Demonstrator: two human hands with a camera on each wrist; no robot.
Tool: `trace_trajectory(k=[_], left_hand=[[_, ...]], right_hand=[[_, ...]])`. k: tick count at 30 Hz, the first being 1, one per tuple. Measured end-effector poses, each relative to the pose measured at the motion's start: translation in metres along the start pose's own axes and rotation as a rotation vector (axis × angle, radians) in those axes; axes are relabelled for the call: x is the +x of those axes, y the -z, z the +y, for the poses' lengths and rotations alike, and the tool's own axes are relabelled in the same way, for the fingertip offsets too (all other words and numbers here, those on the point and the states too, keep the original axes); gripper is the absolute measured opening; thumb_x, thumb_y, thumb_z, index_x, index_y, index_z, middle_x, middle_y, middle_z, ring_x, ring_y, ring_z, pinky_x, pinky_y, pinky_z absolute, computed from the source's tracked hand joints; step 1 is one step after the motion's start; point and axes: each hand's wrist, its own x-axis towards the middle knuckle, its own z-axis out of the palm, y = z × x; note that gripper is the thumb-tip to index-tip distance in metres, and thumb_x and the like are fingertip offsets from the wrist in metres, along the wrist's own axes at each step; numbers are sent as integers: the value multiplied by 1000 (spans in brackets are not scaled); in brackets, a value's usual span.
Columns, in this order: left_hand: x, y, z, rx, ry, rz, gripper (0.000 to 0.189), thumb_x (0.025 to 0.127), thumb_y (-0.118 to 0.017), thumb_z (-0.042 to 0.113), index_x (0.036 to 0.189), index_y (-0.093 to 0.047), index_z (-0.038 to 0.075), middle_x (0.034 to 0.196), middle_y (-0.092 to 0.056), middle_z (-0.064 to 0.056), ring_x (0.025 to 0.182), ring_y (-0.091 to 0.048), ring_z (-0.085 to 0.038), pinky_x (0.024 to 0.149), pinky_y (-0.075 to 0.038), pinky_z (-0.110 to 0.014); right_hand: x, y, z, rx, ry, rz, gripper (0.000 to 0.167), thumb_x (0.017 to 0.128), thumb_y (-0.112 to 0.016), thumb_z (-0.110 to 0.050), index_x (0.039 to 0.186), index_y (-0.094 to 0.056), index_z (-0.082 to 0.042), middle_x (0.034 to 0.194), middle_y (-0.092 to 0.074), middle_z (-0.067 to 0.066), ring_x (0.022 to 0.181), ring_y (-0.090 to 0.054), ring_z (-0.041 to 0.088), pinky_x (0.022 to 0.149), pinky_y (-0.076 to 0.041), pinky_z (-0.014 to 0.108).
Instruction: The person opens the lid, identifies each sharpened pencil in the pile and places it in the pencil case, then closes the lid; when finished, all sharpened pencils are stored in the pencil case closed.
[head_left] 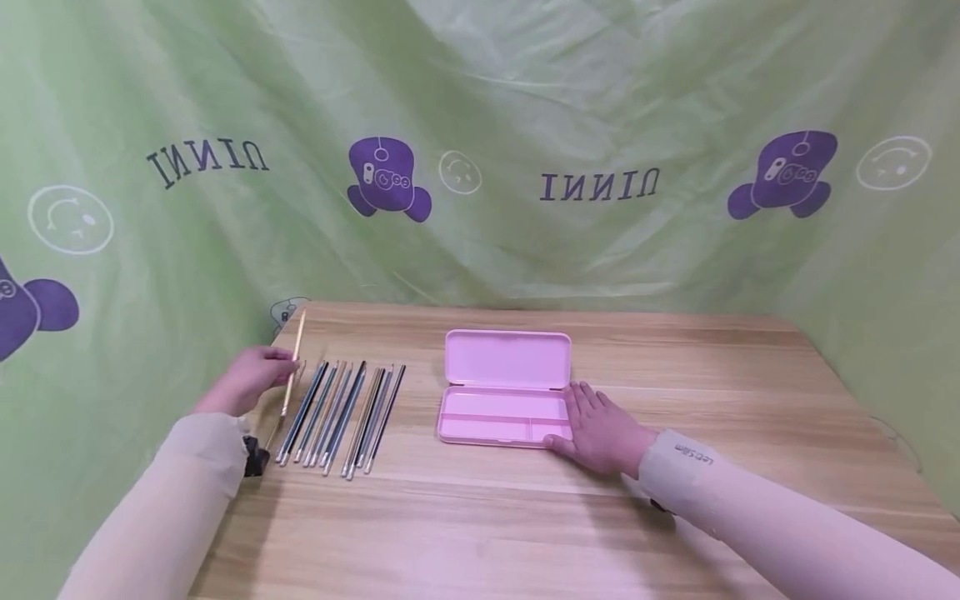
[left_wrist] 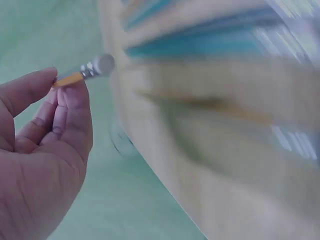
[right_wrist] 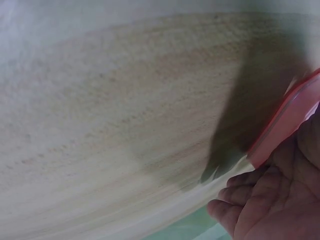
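My left hand [head_left: 258, 375] pinches a yellow pencil [head_left: 297, 354] between thumb and fingertips at the left end of the table. In the left wrist view its white eraser [left_wrist: 105, 65] and metal ferrule stick out past the fingertips. Beside this hand lies a row of several pencils [head_left: 348, 412], blue, black and wood-coloured, eraser ends toward me. A pink pencil case [head_left: 508, 360] stands with its lid up, and its compartments hold nothing. Against the case's right edge rests my right hand [head_left: 607, 433], fingers extended and thumb at the front corner.
The wooden table [head_left: 465, 525] ends close beyond the case and just left of the pencils. Behind and on both sides hangs a green curtain [head_left: 495, 250] with purple bear prints. A dark wrist device [head_left: 256, 457] sits at the left cuff.
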Motion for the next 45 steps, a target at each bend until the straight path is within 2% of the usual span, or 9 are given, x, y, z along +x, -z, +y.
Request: trace_trajectory(k=[6,10,15,18,21,24,31,39,45], left_hand=[[13,-32,41,-191,-65,-93,50,106,-49,0,146,-29,-23,105,-64,-4,86,-65,-2,91,-56,-24],[22,-51,62,-250,-113,-179,50,107,-44,-3,148,-24,-24,105,-65,-5,91,-66,-4,94,-56,-27],[31,-74,78,-290,-145,-257,49,107,-41,-5,148,-23,-24,122,-64,-22,98,-67,-6,103,-51,-34],[35,-88,88,-299,-146,-291,50,107,-41,-6,150,-24,-21,137,-53,-36,102,-67,-9,108,-47,-39],[38,-101,97,-288,-151,-319,49,106,-41,-7,151,-25,-19,143,-44,-41,108,-67,-16,108,-47,-41],[39,-115,108,-232,-171,-354,47,104,-44,-9,149,-32,-19,137,-51,-39,111,-66,-25,105,-51,-44],[37,-147,126,77,-299,-514,43,96,-54,-11,138,-49,-19,111,-68,-29,105,-67,-40,94,-57,-49],[39,-193,142,361,-412,-541,28,93,-63,-10,121,-67,-11,101,-73,-16,90,-68,-20,81,-58,-29],[36,-222,148,578,-528,-537,27,92,-65,-9,116,-74,-3,98,-75,-8,91,-69,-16,84,-56,-25]], right_hand=[[1,1,-1,-6,7,-1,90,108,-40,-56,153,-23,19,161,-21,38,150,-20,51,122,-21,59],[1,1,0,-7,9,0,90,107,-39,-57,153,-22,20,160,-21,38,150,-20,51,122,-21,59],[0,0,1,-12,1,0,92,107,-39,-58,153,-23,19,161,-21,38,150,-21,51,122,-22,59],[0,-1,2,-17,-1,2,92,107,-39,-59,153,-23,19,161,-21,38,150,-21,51,122,-22,59],[1,-1,2,-18,-1,6,91,107,-39,-58,153,-23,20,160,-21,38,150,-21,51,122,-22,59],[1,-1,2,-20,-3,6,91,107,-39,-57,153,-24,20,160,-21,38,150,-21,51,122,-22,59],[1,0,1,-23,2,4,91,107,-38,-58,153,-22,20,161,-20,38,150,-20,51,122,-22,58],[0,1,2,-12,-10,-18,93,107,-35,-60,155,-18,18,163,-13,37,152,-13,50,123,-16,58],[0,1,2,1,-12,-26,93,107,-35,-60,155,-18,18,163,-12,37,152,-12,50,123,-15,59]])
